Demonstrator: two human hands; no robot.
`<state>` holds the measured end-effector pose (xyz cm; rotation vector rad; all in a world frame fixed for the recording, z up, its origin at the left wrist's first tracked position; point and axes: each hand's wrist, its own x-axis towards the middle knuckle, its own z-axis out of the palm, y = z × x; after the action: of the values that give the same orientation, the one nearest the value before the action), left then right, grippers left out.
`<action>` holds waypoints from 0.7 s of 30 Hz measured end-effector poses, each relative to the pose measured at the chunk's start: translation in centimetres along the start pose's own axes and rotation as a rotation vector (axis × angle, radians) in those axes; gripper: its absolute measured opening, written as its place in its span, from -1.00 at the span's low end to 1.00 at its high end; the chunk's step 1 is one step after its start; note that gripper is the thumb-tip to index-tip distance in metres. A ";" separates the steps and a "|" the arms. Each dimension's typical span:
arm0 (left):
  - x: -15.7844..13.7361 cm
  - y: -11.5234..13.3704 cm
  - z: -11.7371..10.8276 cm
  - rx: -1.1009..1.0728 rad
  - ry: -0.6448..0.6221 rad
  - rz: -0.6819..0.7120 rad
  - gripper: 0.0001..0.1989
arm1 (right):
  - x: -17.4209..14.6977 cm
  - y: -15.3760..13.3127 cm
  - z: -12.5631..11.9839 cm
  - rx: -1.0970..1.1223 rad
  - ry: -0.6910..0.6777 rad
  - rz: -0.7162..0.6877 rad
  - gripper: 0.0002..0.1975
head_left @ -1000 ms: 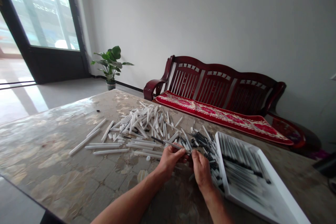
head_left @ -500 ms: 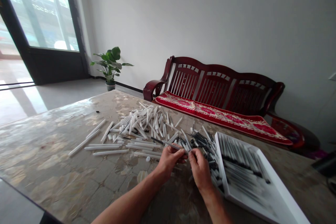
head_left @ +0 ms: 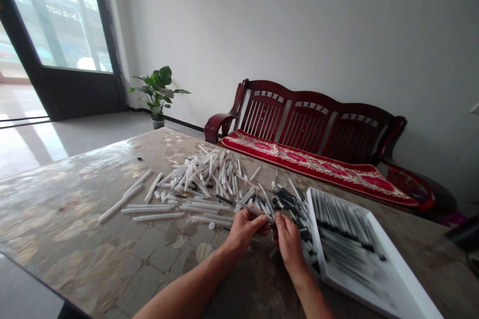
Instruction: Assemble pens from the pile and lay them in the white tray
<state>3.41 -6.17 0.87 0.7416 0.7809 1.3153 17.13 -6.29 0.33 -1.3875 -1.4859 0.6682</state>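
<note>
My left hand (head_left: pixel 243 232) is closed in a pinch around a slim pale pen (head_left: pixel 246 206), which points up and to the left. At the pen's other end my right hand (head_left: pixel 289 240) is closed too, its thumb and fingertips pressed together on it. The fingers cover that end. Just beyond my hands lies a heap of white pen barrels (head_left: pixel 209 172), with several more barrels (head_left: pixel 159 216) laid flat on its left. Black pen parts (head_left: pixel 286 200) are mixed with clear ones beside my right hand.
At the right stands a white tray (head_left: pixel 317 246) with rows of pens with black ends in it. All this rests on a patterned tabletop (head_left: pixel 123 264). A small white cap (head_left: pixel 211 226) lies near my left hand. Behind the table are a red wooden bench (head_left: pixel 284 109) and a potted plant (head_left: pixel 159 87).
Both hands have shifted slightly to the right together with the pen, which now slopes a little more steeply. The heap and the tray look the same.
</note>
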 end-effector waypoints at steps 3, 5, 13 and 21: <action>0.0 0.1 -0.1 0.005 0.036 0.003 -0.57 | -0.3 -0.2 0.1 0.025 -0.064 -0.013 -0.48; 0.0 0.2 0.0 0.015 0.023 0.022 -0.58 | -0.6 -0.3 0.3 0.044 -0.089 -0.022 -0.52; -0.1 0.7 0.1 0.049 -0.090 0.047 -0.58 | -0.8 -0.7 0.6 0.389 -0.066 0.202 -0.51; -0.3 2.6 -1.1 0.028 -0.367 -0.469 -0.42 | -0.4 -0.7 -0.7 0.385 -0.108 0.128 -0.54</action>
<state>1.11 -6.17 2.45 0.7398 0.6259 0.7213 17.48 -6.93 1.10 -1.1670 -1.2734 1.0644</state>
